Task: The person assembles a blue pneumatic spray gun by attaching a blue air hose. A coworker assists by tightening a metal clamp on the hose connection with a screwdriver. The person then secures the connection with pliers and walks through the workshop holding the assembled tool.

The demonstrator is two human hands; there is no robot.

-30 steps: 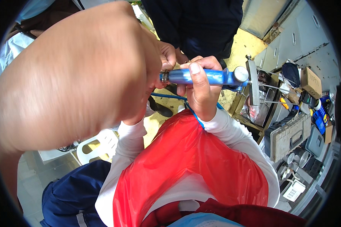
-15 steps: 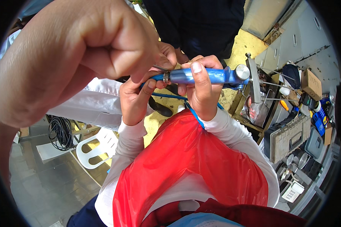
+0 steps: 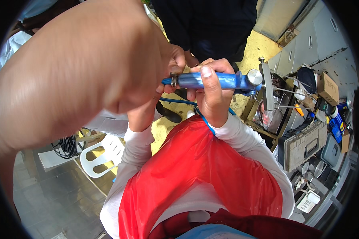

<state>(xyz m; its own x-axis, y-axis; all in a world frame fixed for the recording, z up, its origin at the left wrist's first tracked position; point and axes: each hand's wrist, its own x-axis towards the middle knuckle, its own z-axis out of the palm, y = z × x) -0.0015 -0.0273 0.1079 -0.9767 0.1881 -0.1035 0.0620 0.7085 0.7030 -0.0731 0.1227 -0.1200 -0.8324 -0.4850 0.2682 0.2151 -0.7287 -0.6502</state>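
My right hand (image 3: 214,93) is closed round the blue handle (image 3: 191,81) of a tool with a round silver knob. A metal hose clamp (image 3: 174,80) sits at the handle's left end, where a blue hose (image 3: 167,81) meets it. My left hand (image 3: 141,118) is mostly hidden behind another person's forearm and hand. Its visible fingertips are closed on the hose just left of the clamp. The other person's large curled hand (image 3: 123,75) covers the upper left, blurred by motion. More of another person's fingers (image 3: 176,59) show just above the clamp.
A person in dark clothes (image 3: 205,28) stands across from me. On the right are a grey toolbox (image 3: 306,145), a cardboard box (image 3: 328,88) and grey cabinets (image 3: 313,38). A white plastic chair (image 3: 102,156) and coiled black cable (image 3: 65,146) are at the left. Red plastic (image 3: 203,159) covers my front.
The other person's near hand has turned and lowered, hiding more of my left hand and the coiled cable. My right hand and the blue handle stay in nearly the same place.
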